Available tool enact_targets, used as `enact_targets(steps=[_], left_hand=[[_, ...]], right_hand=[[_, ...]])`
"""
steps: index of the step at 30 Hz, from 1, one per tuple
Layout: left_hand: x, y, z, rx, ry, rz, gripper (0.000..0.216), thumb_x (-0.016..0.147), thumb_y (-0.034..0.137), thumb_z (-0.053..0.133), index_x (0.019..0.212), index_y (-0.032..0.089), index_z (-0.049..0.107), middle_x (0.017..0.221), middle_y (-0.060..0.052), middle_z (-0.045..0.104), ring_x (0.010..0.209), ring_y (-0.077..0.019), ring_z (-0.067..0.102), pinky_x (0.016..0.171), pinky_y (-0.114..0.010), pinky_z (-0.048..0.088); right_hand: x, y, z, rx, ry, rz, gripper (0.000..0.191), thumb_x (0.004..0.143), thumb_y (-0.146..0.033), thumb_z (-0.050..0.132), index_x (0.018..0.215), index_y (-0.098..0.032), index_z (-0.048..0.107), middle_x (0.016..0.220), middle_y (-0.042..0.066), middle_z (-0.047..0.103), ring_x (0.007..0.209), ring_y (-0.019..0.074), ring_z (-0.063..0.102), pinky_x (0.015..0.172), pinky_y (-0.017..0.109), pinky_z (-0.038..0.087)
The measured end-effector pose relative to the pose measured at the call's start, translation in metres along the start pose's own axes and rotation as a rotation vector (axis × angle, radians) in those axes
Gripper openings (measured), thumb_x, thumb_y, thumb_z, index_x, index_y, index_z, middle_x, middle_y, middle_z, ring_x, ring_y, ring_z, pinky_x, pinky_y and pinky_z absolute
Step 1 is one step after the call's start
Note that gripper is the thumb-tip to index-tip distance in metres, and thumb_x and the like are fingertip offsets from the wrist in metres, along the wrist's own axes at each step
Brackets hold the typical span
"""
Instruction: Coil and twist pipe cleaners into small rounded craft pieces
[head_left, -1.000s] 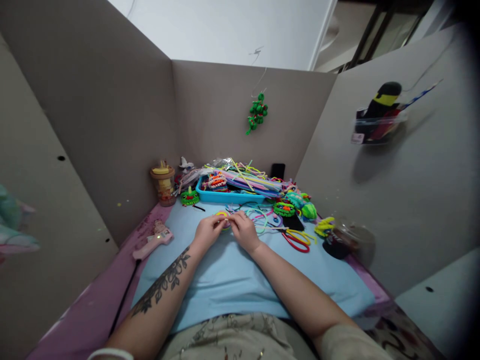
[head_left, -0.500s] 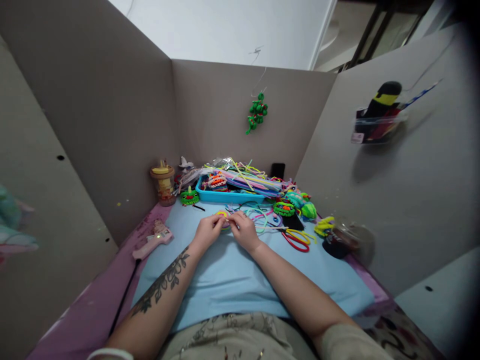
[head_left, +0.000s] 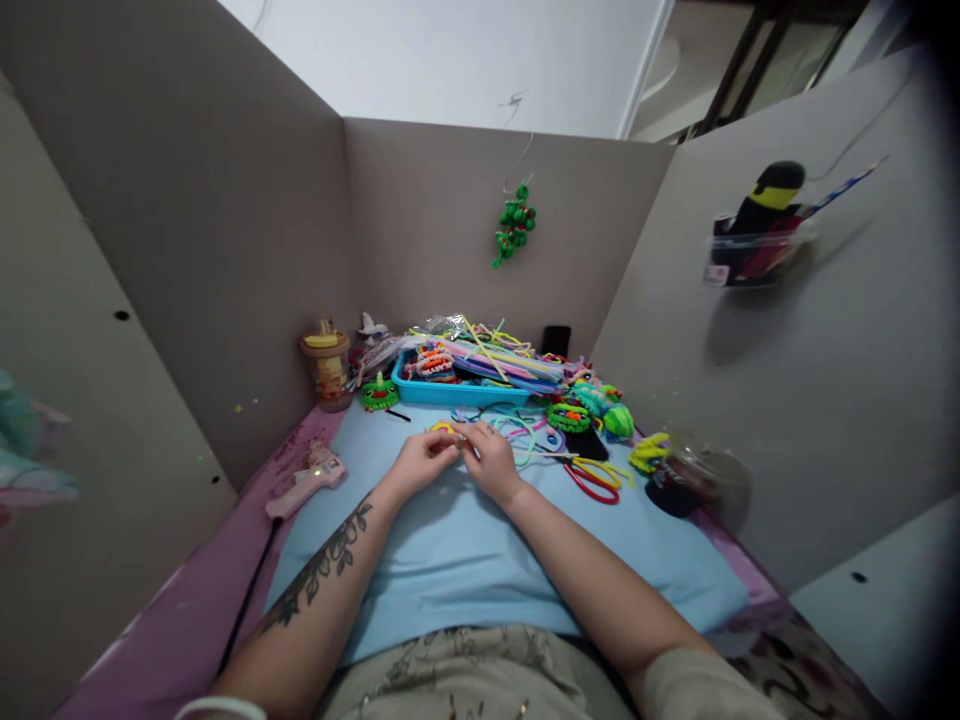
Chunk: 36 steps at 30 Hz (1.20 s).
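My left hand (head_left: 421, 462) and my right hand (head_left: 489, 462) meet over the middle of the blue cloth (head_left: 450, 550), thumbs and fingers pinched close together. Between and behind the fingertips shows a small yellow and pink pipe-cleaner piece (head_left: 441, 427), mostly covered by the hands. Just right of my right hand lie loose teal and pink pipe cleaners (head_left: 525, 430) and scissors (head_left: 596, 480) with red and yellow handles. A green pipe-cleaner figure (head_left: 568, 416) sits behind the scissors.
A blue tray (head_left: 465, 396) heaped with pipe cleaners stands at the back. A lidded cup (head_left: 327, 370) and a pink glue gun (head_left: 307, 482) are on the left. At right is a clear jar (head_left: 697, 475). Grey partitions (head_left: 435, 220) enclose the table.
My fingers have closed further over the yellow and pink piece, so less of it shows. My left fingertips have shifted slightly right, towards my right hand.
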<state>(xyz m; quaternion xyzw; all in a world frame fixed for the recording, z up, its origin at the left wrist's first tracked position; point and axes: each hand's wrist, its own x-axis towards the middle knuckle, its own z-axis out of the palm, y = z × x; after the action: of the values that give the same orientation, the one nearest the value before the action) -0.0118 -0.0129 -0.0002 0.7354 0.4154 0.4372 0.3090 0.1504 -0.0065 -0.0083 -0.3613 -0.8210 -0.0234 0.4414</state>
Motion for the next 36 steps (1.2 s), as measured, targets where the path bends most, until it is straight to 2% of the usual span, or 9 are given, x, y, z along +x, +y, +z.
enact_targets(steps=[5,10,18,23,28,36], left_hand=[[0.0,0.002,-0.003,0.041,-0.037,-0.008,0.024,0.077,0.03,0.057,0.081,0.011,0.071,0.062,0.0,0.062,0.056,-0.0107,0.049,0.054,-0.021,0.039],[0.0,-0.001,-0.005,0.069,-0.043,-0.008,0.024,0.076,0.025,0.056,0.089,0.013,0.073,0.068,-0.001,0.068,0.059,-0.0122,0.053,0.059,-0.022,0.041],[-0.001,-0.007,-0.006,0.147,-0.051,-0.005,0.025,0.078,0.027,0.056,0.092,0.016,0.073,0.072,-0.002,0.07,0.064,-0.0136,0.056,0.062,-0.023,0.042],[-0.001,-0.012,-0.006,0.186,-0.062,0.013,0.025,0.079,0.029,0.055,0.091,0.017,0.073,0.074,-0.002,0.07,0.064,-0.0135,0.056,0.061,-0.023,0.041],[-0.001,-0.014,-0.006,0.192,-0.015,0.004,0.024,0.078,0.032,0.057,0.089,0.017,0.073,0.074,-0.002,0.071,0.063,-0.0138,0.057,0.06,-0.023,0.041],[-0.002,-0.012,-0.004,0.184,0.002,-0.015,0.025,0.078,0.031,0.058,0.092,0.018,0.073,0.079,-0.003,0.072,0.066,-0.0154,0.061,0.062,-0.023,0.043]], right_hand=[[-0.001,0.005,0.0,-0.06,-0.067,-0.048,0.031,0.084,-0.013,0.047,0.108,-0.024,0.062,0.085,0.006,0.06,0.08,0.018,0.055,0.069,0.027,0.042],[-0.002,0.007,-0.001,-0.131,-0.101,-0.093,0.024,0.085,-0.015,0.048,0.102,-0.024,0.064,0.084,0.005,0.059,0.073,0.0159,0.055,0.063,0.024,0.039],[-0.002,0.005,-0.004,-0.198,-0.165,-0.115,0.032,0.084,-0.014,0.049,0.11,-0.028,0.062,0.086,0.004,0.059,0.065,0.0134,0.054,0.057,0.022,0.037],[-0.002,0.005,-0.003,-0.161,-0.17,-0.082,0.025,0.086,-0.017,0.048,0.105,-0.024,0.062,0.088,0.005,0.061,0.07,0.0148,0.057,0.06,0.022,0.04],[-0.002,0.008,-0.001,-0.135,-0.167,-0.053,0.018,0.087,-0.018,0.048,0.1,-0.021,0.06,0.09,0.006,0.062,0.076,0.0161,0.059,0.064,0.023,0.043],[-0.001,0.007,-0.001,-0.138,-0.151,-0.031,0.012,0.086,-0.016,0.047,0.089,-0.019,0.058,0.087,0.006,0.06,0.077,0.0169,0.058,0.063,0.024,0.042]])
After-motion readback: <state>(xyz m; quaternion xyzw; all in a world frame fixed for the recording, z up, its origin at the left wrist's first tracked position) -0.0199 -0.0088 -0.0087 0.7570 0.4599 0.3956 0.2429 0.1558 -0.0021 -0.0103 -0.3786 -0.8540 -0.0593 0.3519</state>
